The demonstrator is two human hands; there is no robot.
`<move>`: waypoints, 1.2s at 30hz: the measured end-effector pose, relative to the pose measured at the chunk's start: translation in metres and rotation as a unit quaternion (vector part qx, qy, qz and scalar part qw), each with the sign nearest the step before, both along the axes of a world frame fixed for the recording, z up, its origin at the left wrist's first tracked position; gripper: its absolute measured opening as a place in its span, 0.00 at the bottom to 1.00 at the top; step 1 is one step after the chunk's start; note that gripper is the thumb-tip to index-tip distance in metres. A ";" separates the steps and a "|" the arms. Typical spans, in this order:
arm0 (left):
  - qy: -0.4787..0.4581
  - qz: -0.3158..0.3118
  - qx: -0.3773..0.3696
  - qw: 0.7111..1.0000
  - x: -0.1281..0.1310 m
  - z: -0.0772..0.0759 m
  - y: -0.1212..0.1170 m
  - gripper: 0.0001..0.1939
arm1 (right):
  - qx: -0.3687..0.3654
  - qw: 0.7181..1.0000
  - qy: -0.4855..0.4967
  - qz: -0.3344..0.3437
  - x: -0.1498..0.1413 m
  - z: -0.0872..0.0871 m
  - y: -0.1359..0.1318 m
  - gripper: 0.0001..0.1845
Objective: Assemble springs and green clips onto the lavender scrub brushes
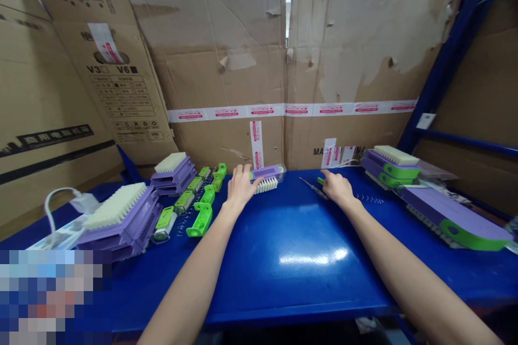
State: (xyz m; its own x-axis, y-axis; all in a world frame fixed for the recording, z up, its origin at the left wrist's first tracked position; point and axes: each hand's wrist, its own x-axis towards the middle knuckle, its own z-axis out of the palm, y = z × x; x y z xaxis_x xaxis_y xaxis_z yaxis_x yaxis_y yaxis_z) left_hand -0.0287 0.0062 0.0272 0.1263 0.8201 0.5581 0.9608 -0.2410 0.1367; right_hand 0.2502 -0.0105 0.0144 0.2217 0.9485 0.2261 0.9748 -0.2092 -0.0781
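Head view: left hand [240,185] grips brush [267,173]; right hand [338,187], hold unclear, beside thin tool [313,188]; blue tabletop [263,259] stretches to near edge [299,314].

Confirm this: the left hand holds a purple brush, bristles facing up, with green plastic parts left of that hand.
Wrong on the bristles: the head view shows them facing down under the purple brush in the left hand. The rest stands.

Beyond the grip, two upright cardboard panels [210,75] — torn in places — are crossed by printed tape [226,112]. Well left, a white plug [84,202]; well right, a blue metal post [449,64].
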 end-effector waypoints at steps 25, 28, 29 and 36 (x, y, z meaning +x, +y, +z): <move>0.147 -0.018 0.007 0.989 0.018 -0.009 -0.006 0.15 | -0.083 0.995 0.060 -0.018 0.072 0.013 -0.003 0.23; 0.156 -0.022 0.015 0.987 0.017 -0.009 -0.006 0.16 | -0.064 0.993 0.081 0.050 0.058 0.004 0.004 0.24; 0.157 -0.022 0.017 0.987 0.017 -0.009 -0.006 0.15 | -0.061 0.991 0.087 0.083 0.051 0.001 0.007 0.25; 0.152 -0.028 0.022 0.988 0.020 -0.014 -0.004 0.12 | -0.020 0.991 0.073 0.109 0.027 -0.014 0.015 0.25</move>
